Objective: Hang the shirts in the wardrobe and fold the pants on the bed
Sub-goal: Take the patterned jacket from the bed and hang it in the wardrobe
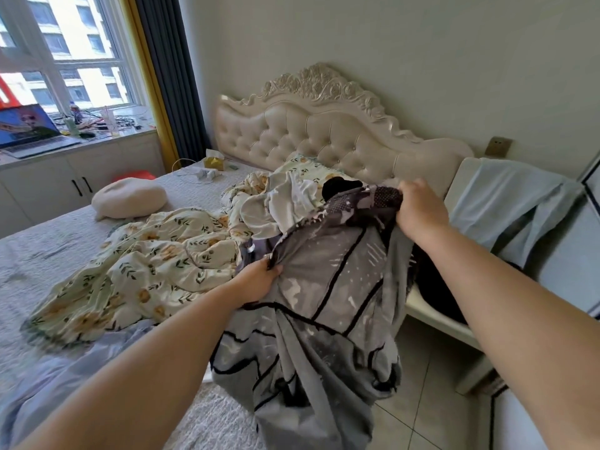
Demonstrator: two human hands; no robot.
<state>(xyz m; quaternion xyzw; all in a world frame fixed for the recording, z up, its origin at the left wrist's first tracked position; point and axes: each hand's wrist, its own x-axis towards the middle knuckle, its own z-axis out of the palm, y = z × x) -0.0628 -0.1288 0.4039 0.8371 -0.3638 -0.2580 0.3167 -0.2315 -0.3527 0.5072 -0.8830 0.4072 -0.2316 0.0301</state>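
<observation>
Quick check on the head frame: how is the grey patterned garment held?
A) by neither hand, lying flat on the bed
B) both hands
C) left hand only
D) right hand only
B: the left hand pinches the lower edge of the grey patterned garment, and the right hand grips its bunched upper end in front of the tufted headboard.
</observation>
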